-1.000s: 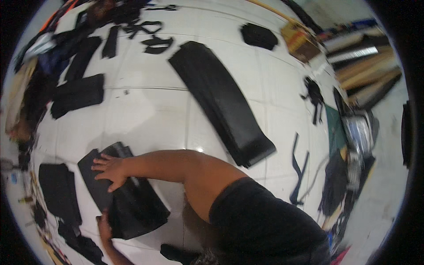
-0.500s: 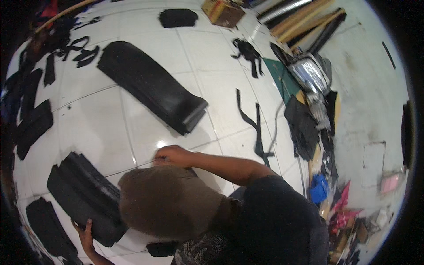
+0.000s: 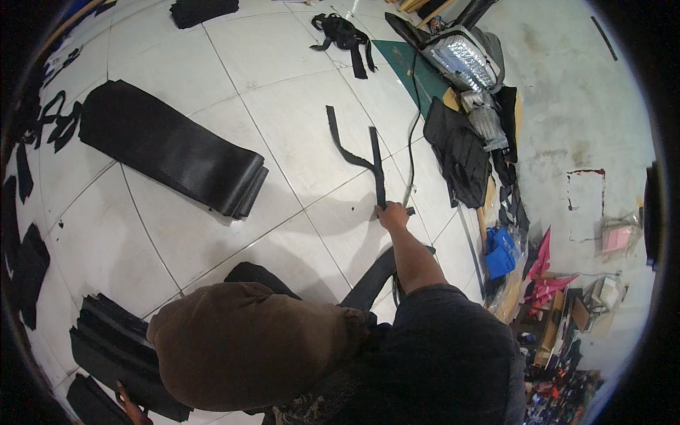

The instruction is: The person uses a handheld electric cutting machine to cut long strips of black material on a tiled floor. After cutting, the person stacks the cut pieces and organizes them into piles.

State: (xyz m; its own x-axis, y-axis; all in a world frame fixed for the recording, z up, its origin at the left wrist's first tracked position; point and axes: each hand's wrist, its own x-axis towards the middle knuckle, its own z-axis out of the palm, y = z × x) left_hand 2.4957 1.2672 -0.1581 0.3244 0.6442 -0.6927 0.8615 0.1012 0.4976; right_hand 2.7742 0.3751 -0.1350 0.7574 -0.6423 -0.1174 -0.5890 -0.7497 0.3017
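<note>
At the right, my right hand (image 3: 393, 215) closes on the lower end of a forked black fabric strip (image 3: 377, 168) lying on the floor. My left hand (image 3: 131, 407) is at the lower left, partly cut off by the picture's edge. Its visible fingers are stretched out against the near side of a stack of black fabric pieces (image 3: 117, 350). Another dark stack (image 3: 95, 402) lies just beside that hand. Ahead of me rests a long, folded stack of black sheets (image 3: 170, 149), smooth and slightly glossy.
White tiles (image 3: 269, 251) form the floor. Tangled black straps (image 3: 345, 39) lie farther ahead. Along the right wall are a green mat (image 3: 397, 67), a silver-lined bag (image 3: 464, 60), black fabric (image 3: 457, 152) and a blue bundle (image 3: 501, 253). A brown cap (image 3: 241, 347) hides part of the near floor.
My right hand has moved right, from the bare floor near the cap to the black strip, and has closed on it. My left hand stays by the stack. The whole view has shifted right.
</note>
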